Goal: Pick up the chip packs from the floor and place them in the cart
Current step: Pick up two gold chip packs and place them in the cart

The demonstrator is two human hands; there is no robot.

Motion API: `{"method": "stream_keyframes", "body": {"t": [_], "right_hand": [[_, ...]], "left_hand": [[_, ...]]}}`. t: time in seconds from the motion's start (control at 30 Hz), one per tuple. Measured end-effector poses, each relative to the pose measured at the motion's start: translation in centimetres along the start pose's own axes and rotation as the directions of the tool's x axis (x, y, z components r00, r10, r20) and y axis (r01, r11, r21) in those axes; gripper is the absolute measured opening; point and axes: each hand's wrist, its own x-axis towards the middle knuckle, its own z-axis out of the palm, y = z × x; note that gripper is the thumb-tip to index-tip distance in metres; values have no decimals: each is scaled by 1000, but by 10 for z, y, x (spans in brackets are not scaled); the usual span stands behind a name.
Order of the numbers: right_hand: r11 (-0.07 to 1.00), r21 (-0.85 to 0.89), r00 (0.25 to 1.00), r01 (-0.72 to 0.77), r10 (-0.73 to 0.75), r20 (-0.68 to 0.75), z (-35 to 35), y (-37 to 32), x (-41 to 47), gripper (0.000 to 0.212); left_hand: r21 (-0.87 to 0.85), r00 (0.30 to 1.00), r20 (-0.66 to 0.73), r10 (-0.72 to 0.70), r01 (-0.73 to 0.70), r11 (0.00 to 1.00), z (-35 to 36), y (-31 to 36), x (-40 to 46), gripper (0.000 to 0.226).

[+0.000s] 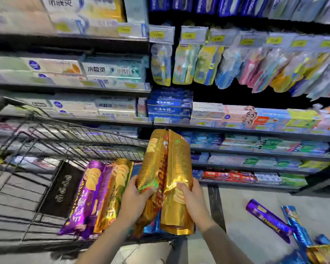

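Left hand (pixel 136 189) and right hand (pixel 189 193) each curl around a gold chip pack (pixel 152 164), (pixel 177 168) above the cart (pixel 46 138)'s right edge. Slick foil could slip floorward; purple pack (pixel 269 219) apparently awaits there

Both hands held gold chip packs upright over the cart's (pixel 46 134) right edge: the left hand (pixel 136 195) gripped one gold pack (pixel 153 164), the right hand (pixel 191 197) gripped another (pixel 178 168), the two packs touching side by side. Inside the cart lay a purple pack (pixel 86 199) and a gold one (pixel 112 193), side by side. On the floor (pixel 246 225) to the right lay a purple pack (pixel 269 219) and a blue pack (pixel 295 225), with more at the bottom corner. Shelves (pixel 255 134) of toothpaste and toothbrushes stood behind.
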Motion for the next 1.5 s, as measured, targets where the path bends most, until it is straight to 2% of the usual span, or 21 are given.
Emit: {"method": "stream_keyframes", "body": {"t": [0.1,0.23,0.3,0.4,0.5,0.6,0.7,0.8,0.93,1.03,1.13,1.2,1.3,1.4,1.5], "right_hand": [[995,-75,997,-63,66,44,21,21,9,33],[975,-170,987,-143,152,43,38,50,37,36],[962,-209,982,-174,184,34,42,61,51,30],[941,-267,976,-206,216,7,47,80,79,20],[902,-365,973,-231,221,-69,44,95,109,26],[853,-463,969,-240,240,-62,44,108,129,29],[778,-570,959,-263,277,-65,43,125,140,43],[754,-585,949,-299,297,-102,41,136,142,45],[723,-615,944,-314,310,-117,40,138,143,47],[725,-650,968,-229,241,-72,37,136,149,55],[708,-697,984,-115,180,20,27,124,158,51],[666,-746,995,-7,81,62,25,71,138,52],[457,-881,992,120,-82,93,4,18,125,62],[317,-937,972,150,-222,80,-41,-13,107,60],[314,-948,950,54,-308,-48,-98,-26,77,60]], "left_hand": [[18,998,-23,-64,64,998,-8,-29,10,54],[32,981,-43,-189,191,981,0,-63,29,60],[30,969,-36,-244,245,969,8,-73,39,52],[40,948,-72,-310,313,949,21,-85,68,58],[81,961,-55,-269,273,959,37,-94,100,45],[137,974,-27,-226,228,964,52,-110,121,41],[181,971,6,-239,234,955,70,-148,129,55],[208,955,50,-292,276,938,83,-174,135,67],[234,943,108,-315,283,930,81,-157,139,71],[237,939,128,-319,284,929,66,-129,137,75],[350,961,153,-229,164,922,44,-83,135,53],[521,976,197,-95,-22,853,32,-52,134,57],[721,942,314,114,-315,617,24,-6,136,69],[772,850,464,249,-526,357,40,47,125,73],[725,727,610,315,-673,148,80,94,103,73]]}}
